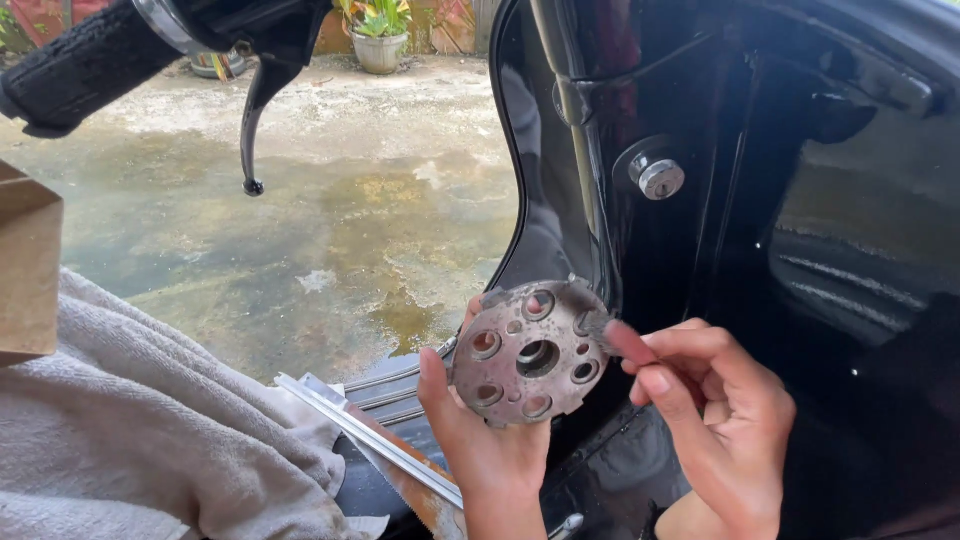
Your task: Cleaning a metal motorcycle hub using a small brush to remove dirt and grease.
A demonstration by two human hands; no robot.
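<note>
Gripping an upright perforated metal disc point(530, 355) facing the camera, left hand point(487, 452); right hand point(722, 415) pinches its rim

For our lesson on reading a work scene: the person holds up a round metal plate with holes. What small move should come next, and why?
Probably a slight turn of the metal plate in the left hand, so the right hand fingertips can feel further along its rim. They already touch the right edge, the face looks rusty and smudged, and only that one side is being checked.
</note>
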